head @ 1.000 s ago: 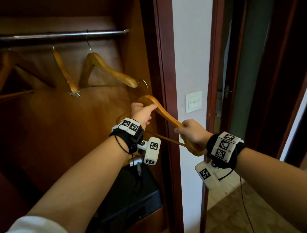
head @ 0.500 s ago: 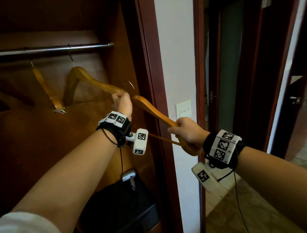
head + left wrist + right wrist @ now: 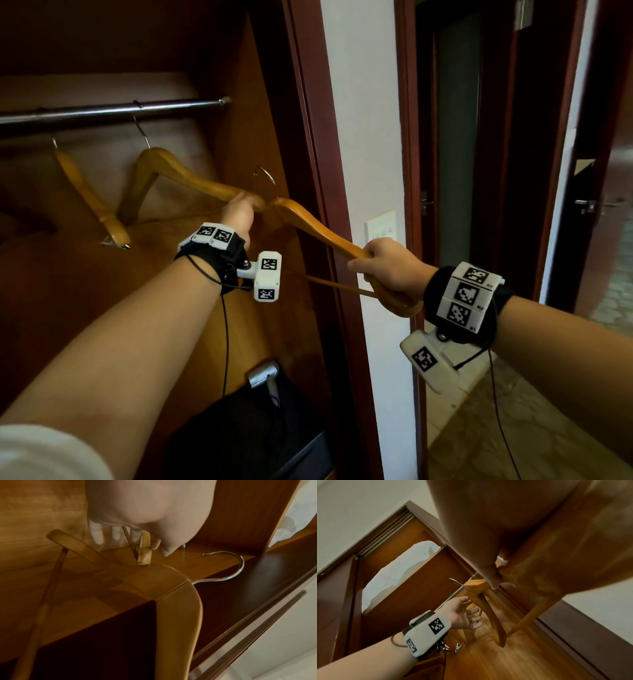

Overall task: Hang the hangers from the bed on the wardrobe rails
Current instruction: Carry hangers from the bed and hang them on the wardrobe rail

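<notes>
Now holding a hanger [image 3: 318, 228] by its right end in the right grip [image 3: 387, 267], fingers wrapped tight round the wood. Tilted, left end higher, just inside the right side of the wardrobe [image 3: 239, 137] and below the rail [image 3: 102, 113]. Hook [image 3: 267, 174] upright, clear of the rail, not yet hung. Left grip [image 3: 239, 214] by the hanger's neck, fingers loose and spread, clasping nothing; touching the wood or merely close, hard to tell. Just left of it, the right tip of a hung hanger [image 3: 171, 168], hooked on the rail. Farther left on the same rail, a third hanger [image 3: 85, 195], seen nearly edge-on. Low in the wardrobe, a black box [image 3: 260, 435]. On the white wall to the right, a switch [image 3: 382, 226].
</notes>
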Action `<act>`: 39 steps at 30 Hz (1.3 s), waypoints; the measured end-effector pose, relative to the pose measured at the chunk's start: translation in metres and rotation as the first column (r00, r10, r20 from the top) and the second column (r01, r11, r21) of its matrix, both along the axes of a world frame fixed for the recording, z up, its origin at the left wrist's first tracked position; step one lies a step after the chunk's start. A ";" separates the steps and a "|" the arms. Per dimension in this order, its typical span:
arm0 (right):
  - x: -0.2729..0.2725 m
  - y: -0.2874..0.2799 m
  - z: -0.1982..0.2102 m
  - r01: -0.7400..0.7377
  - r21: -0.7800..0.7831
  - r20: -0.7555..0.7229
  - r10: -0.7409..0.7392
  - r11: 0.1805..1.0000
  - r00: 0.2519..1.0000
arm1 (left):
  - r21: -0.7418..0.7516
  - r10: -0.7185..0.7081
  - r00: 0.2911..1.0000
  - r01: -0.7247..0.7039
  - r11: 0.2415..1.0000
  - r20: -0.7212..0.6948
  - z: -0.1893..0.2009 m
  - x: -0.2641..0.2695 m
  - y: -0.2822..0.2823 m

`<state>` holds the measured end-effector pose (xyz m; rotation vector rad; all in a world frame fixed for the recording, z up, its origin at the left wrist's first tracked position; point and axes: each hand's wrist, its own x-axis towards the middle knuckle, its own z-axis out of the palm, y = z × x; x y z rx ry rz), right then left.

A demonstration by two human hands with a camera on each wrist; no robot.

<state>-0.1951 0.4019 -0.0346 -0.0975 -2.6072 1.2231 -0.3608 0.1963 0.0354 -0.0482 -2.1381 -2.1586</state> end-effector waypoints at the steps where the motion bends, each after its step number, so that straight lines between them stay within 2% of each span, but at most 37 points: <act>1: -0.001 -0.002 0.001 0.004 0.007 -0.001 -0.004 1.000 1.000 | -0.029 -0.018 1.000 0.018 0.999 -0.006 0.001 0.001 -0.001; 5: -0.003 -0.007 0.003 0.013 0.022 0.007 -0.013 1.000 1.000 | -0.105 -0.031 0.999 0.029 0.994 -0.014 0.007 0.001 -0.008; 11: 0.000 -0.012 0.003 0.033 0.006 0.003 -0.033 0.999 0.999 | -0.096 -0.100 0.994 0.103 0.990 0.034 0.012 -0.010 -0.006; 16: 0.000 -0.016 0.004 0.054 0.008 -0.002 -0.054 0.999 0.999 | -0.040 -0.141 0.987 0.144 0.989 0.079 0.016 -0.011 -0.001; 22: 0.004 -0.018 0.006 0.091 -0.013 0.011 -0.091 0.996 0.996 | 0.026 -0.112 0.984 0.110 0.994 0.136 0.017 -0.019 -0.001; 27: 0.010 -0.018 0.008 0.115 -0.026 0.012 -0.115 0.993 0.993 | 0.075 -0.152 0.979 0.143 0.987 0.134 0.021 -0.021 0.001; 32: 0.017 -0.017 0.009 0.136 -0.027 0.008 -0.136 0.990 0.991 | 0.161 -0.181 0.965 0.151 0.975 0.190 0.025 -0.022 0.004; 39: 0.023 -0.016 0.007 0.154 -0.015 0.005 -0.154 0.988 0.988 | 0.186 -0.121 0.984 0.096 0.978 0.133 0.018 -0.015 0.002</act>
